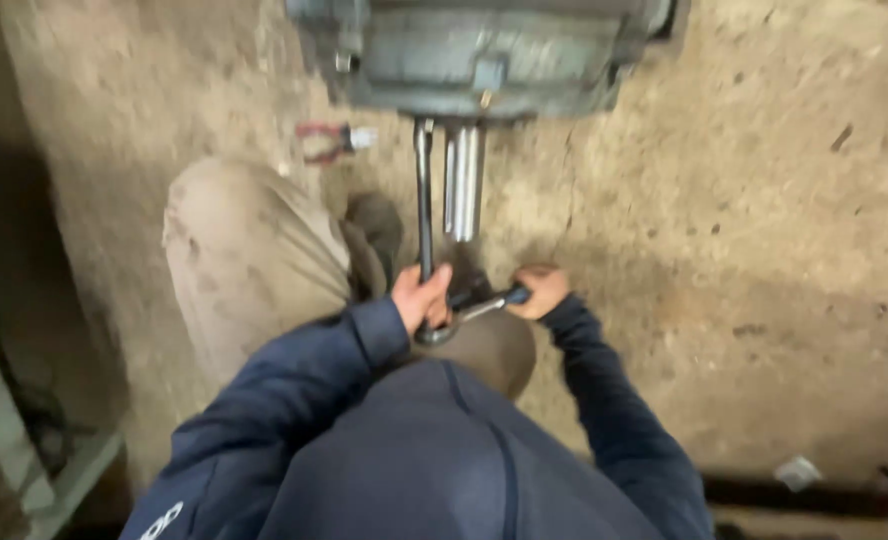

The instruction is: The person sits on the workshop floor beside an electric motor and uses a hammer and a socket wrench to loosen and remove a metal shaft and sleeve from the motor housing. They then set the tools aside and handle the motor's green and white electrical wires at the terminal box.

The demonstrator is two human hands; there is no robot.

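Observation:
A long metal rod runs from a grey-green machine housing at the top down toward my lap. My left hand is wrapped around the rod's near end. My right hand grips the handle of a metal wrench-like tool that reaches left to the rod's end. A thick shiny shaft sticks out of the housing beside the rod. The picture is blurred, so the tool's head is unclear.
I am crouched on a dusty dirt floor, my left knee raised at left. Red-handled pliers lie near the housing. A dark bar and a pale scrap lie at bottom right.

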